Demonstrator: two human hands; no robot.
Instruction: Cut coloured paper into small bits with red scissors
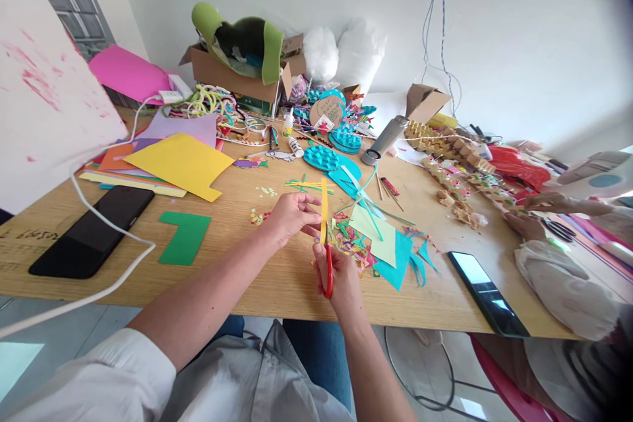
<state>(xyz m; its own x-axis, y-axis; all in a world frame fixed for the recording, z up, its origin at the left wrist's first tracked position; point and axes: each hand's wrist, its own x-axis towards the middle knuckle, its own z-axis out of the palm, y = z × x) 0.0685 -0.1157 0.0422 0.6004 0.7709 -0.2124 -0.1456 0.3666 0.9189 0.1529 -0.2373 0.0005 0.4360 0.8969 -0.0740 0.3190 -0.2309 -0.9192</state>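
In the head view my left hand [297,216] is closed on a narrow yellow paper strip [324,201], which stands upright between thumb and fingers. My right hand [340,277] grips red-handled scissors [328,270] just below. The scissors' blades are mostly hidden, close to the strip's lower end. Beneath and to the right lies a heap of coloured paper scraps [353,244], with a pale green sheet [378,234] over a blue sheet [398,264]. Beyond my left hand are thin green and yellow strips [306,184] and small round and triangular paper cuttings [260,215].
On the left are a black phone [91,231], a white cable [113,227], a green foam piece [184,237] and stacked coloured sheets [178,165]. A metal flask [386,140] lies behind. At right are another phone [487,293] and another person's hand [525,225].
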